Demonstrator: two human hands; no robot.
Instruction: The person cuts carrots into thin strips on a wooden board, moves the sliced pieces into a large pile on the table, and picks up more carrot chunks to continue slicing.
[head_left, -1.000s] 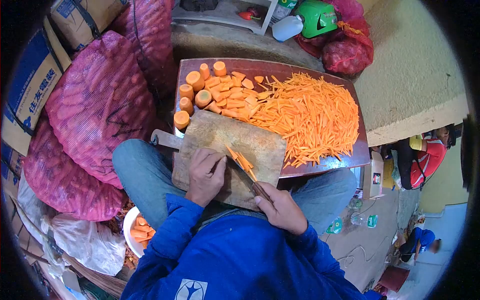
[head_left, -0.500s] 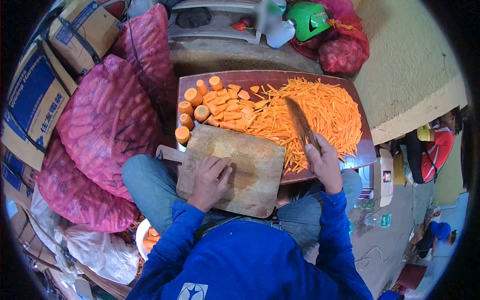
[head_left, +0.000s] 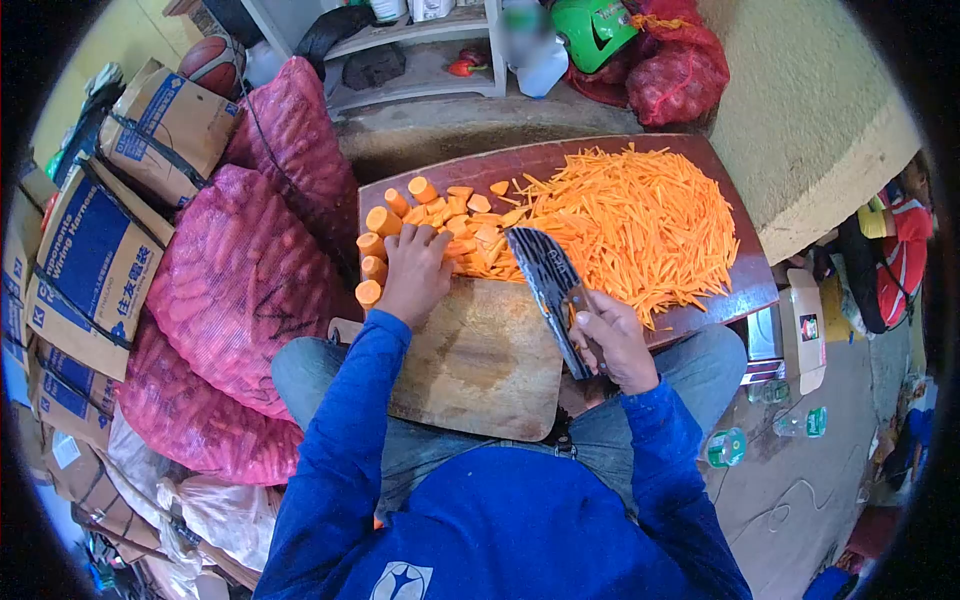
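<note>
My left hand (head_left: 418, 272) reaches over the far left edge of the wooden cutting board (head_left: 470, 360), its fingers bent down around a carrot piece mostly hidden beneath them. Thick carrot chunks (head_left: 382, 220) stand beside it, and flat carrot slices (head_left: 460, 228) lie just beyond. My right hand (head_left: 612, 345) grips a cleaver (head_left: 545, 275) by its handle. Its broad dark blade points up and left, over the board's right edge and the near side of the carrot strips (head_left: 650, 220). The board rests across my lap against the table.
The dark red table (head_left: 745, 275) bears the carrots. Pink mesh sacks of carrots (head_left: 240, 290) and cardboard boxes (head_left: 100, 270) crowd the left. A green helmet (head_left: 592, 32) and a red mesh sack (head_left: 680, 75) lie behind the table. Plastic bottles (head_left: 800, 422) lie on the floor at right.
My left hand has moved from the board up to the carrot chunks, covering one. The cleaver has come back toward me and left, its blade face now turned to view. The camera view has shifted.
</note>
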